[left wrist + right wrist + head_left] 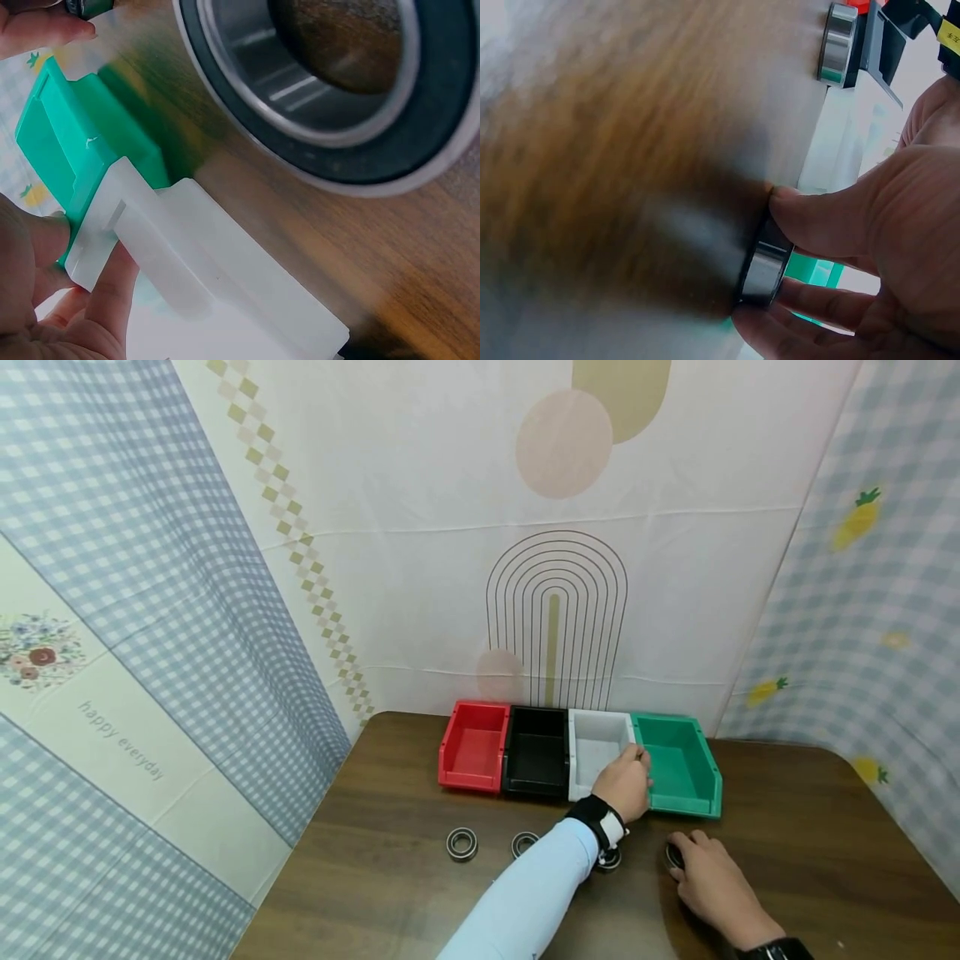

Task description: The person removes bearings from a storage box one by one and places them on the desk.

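My left hand [624, 783] pinches the side walls where the white bin [582, 785] and the green bin [703, 807] meet. In the left wrist view, its fingers straddle those walls. On the table to the right, my right hand [712, 881] holds a ball bearing [765, 270] between thumb and fingers, the bearing standing at the table surface. Another bearing [609, 860] lies partly hidden by my left wrist; a large bearing ring [330, 161] shows close up in the left wrist view. Further left lie a bearing [522, 840] partly behind my sleeve and a bearing [462, 853] in full view.
A red bin [471, 780] and a black bin [536, 783] stand left of the white one, all in a row at the back of the brown table [360, 860]. Patterned cloth [420, 568] hangs behind and at both sides.
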Available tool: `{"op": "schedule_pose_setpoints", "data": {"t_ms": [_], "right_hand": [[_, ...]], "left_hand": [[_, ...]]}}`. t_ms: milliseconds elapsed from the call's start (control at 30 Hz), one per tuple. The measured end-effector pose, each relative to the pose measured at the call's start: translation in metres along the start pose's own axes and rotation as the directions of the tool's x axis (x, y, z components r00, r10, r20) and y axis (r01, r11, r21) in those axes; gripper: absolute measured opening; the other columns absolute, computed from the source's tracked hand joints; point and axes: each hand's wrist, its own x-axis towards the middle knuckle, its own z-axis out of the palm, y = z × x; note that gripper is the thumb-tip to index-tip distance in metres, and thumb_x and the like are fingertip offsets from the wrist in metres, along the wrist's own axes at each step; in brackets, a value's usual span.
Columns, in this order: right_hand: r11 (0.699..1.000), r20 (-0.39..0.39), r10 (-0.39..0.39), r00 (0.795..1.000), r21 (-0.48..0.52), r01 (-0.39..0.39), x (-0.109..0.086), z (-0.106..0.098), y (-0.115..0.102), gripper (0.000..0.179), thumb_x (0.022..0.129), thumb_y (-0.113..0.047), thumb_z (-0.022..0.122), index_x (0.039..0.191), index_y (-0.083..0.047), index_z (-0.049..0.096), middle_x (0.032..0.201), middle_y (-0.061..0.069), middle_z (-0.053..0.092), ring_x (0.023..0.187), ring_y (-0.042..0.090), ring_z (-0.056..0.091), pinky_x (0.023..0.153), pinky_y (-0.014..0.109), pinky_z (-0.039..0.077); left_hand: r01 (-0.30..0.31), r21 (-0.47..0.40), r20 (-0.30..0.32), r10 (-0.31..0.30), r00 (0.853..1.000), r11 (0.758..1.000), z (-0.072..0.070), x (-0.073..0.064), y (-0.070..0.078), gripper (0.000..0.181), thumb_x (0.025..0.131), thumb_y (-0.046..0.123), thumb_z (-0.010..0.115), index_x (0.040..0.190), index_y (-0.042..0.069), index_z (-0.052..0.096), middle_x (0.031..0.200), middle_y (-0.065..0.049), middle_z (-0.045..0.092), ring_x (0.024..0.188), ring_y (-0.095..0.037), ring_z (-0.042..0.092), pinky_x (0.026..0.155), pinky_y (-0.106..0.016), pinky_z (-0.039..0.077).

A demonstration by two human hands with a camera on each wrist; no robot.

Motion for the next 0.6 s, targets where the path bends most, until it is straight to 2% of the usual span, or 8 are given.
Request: {"op": "schedule_pose_setpoints", "data": {"t_ms": [333,600], "right_hand": [[1.000,0.029,0.030,0.999,0.006,-0.030,0.0027,0.0003,0.0000,0.046,0.090,-0.011,0.080,0.131,0.006,0.066,0.120,0.030,0.066,0.108,0.049,0.064,0.091,0.063,0.056],[1.000,-0.012,0.020,1.000,0.017,-0.020,0.0009,0.0025,0.0017,0.045,0.089,-0.011,0.080,0.130,0.005,0.068,0.115,0.025,0.067,0.104,0.045,0.064,0.090,0.061,0.055]], "left_hand": [[-0.002,0.002,-0.014,0.002,1.000,1.000,0.0006,0.0020,-0.0006,0.016,0.102,0.029,0.074,0.087,0.025,0.081,0.142,0.010,0.061,0.132,0.002,0.057,0.096,-0.004,0.051],[-0.004,0.006,0.003,0.004,1.000,1.000,0.0006,0.0024,-0.0004,0.014,0.102,0.030,0.073,0.092,0.025,0.082,0.144,0.011,0.059,0.134,0.002,0.055,0.097,-0.003,0.050]]}}
